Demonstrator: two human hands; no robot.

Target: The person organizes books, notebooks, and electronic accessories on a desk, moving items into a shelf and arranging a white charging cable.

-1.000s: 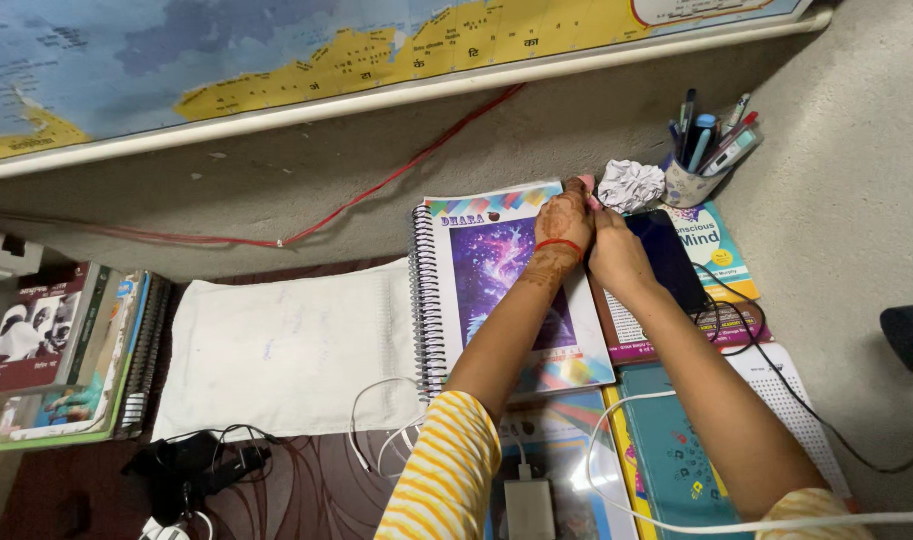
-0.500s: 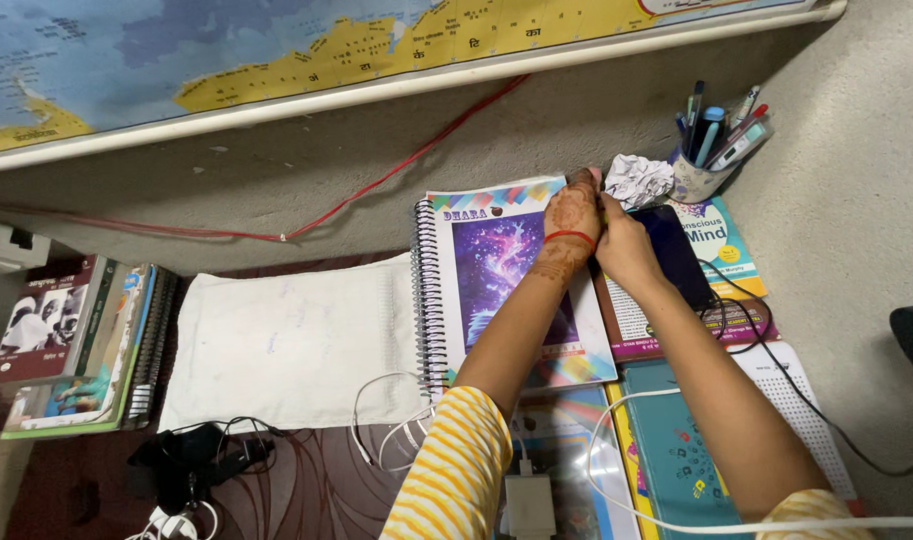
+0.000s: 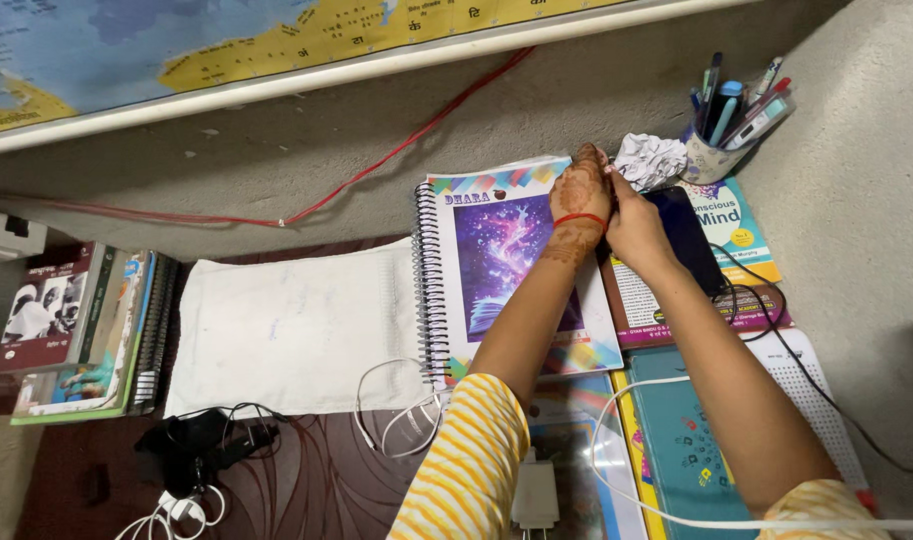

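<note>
Over the last second both hands have slid a little further up the desk toward the wall, and they are now pressed together at the top right corner of the notebook [image 3: 516, 265]. The small pink thing that showed at the fingertips a second ago is no longer visible; I cannot tell whether it is still held between the fingers.

The left hand [image 3: 579, 192] (henna-patterned, with a red thread at the wrist) lies knuckles-up with its fingers curled, closed around something too small or too hidden to name. The right hand [image 3: 636, 222] is closed too, its thumb side pushed against the left hand, resting on the edge of the dark phone [image 3: 691, 235]. The paper ball [image 3: 649, 158] sits just beyond the fingertips, the pen cup [image 3: 713, 152] just beside it.

The work, by my reading, is a fine two-handed pinch at that corner, and it has merely shifted, not finished.
</note>
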